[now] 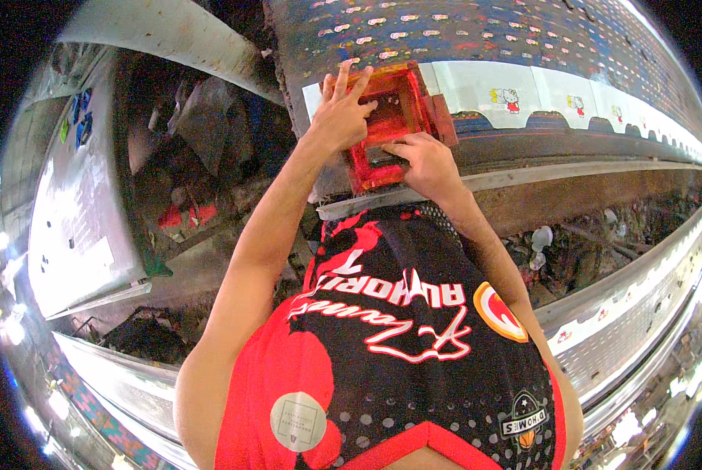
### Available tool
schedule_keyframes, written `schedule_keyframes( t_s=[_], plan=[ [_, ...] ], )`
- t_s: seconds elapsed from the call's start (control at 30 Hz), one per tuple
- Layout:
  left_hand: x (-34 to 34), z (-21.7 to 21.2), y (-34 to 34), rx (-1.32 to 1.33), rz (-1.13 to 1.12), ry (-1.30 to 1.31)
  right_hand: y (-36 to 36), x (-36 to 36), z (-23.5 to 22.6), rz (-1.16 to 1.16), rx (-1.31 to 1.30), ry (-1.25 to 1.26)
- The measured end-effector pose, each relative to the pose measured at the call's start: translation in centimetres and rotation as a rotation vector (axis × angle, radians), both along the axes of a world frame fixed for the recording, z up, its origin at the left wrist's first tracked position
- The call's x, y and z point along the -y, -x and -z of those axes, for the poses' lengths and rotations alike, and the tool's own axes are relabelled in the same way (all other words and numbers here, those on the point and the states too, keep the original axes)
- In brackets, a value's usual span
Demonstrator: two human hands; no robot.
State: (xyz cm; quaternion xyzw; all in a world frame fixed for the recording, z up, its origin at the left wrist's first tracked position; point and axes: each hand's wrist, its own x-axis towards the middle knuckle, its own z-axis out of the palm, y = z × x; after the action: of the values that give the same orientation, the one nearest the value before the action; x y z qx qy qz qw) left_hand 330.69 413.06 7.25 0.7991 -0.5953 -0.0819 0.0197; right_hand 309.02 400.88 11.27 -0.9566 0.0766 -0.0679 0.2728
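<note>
Red and translucent, the frame (390, 125) lies flat on the long printed cloth (476, 47) stretched along the table, at the cloth's near edge where a white border strip (476, 82) carries small cartoon figures. The left hand (341, 113) rests on the frame's left side with fingers spread and pressed flat, not curled round anything. The right hand (427, 163) lies on the frame's near edge, fingers bent over a dark strip there; whether it grips that strip or merely presses on it cannot be told.

Stage of work, as a judgement: the frame appears already seated on the cloth and held down by both hands, so placing seems done. The pale border strip runs on to the right, well beyond the frame, and bears the same figure at intervals. Whether the patch under the frame has received its print cannot be seen, since the frame covers it.

Beneath the table's metal rail (554, 174) lies a dark, littered floor (593, 251). The person's red and black jersey (398, 345) fills the lower middle of the view.
</note>
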Motion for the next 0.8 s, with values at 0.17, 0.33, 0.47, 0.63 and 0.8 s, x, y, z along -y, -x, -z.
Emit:
schedule_keyframes(
  t_s=[0.17,0.33,0.47,0.63,0.8],
  plan=[
    [-0.7,1.5,0.1,-0.021,-0.012,0.083,0.2,-0.1,0.0,0.005,0.018,0.009],
    [-1.0,0.9,0.9,-0.009,-0.007,0.098,-0.2,0.2,-0.2,0.010,0.002,0.010],
    [-2.8,2.0,1.0,-0.232,-0.121,0.376,-0.4,1.0,0.6,0.002,0.048,0.001],
    [-4.8,2.5,1.7,-0.357,-0.230,0.550,0.9,0.9,0.2,-0.041,-0.029,-0.007],
    [-4.9,2.8,2.3,-0.539,-0.394,0.611,2.2,0.3,-1.0,-0.104,-0.057,-0.063]
  ],
)
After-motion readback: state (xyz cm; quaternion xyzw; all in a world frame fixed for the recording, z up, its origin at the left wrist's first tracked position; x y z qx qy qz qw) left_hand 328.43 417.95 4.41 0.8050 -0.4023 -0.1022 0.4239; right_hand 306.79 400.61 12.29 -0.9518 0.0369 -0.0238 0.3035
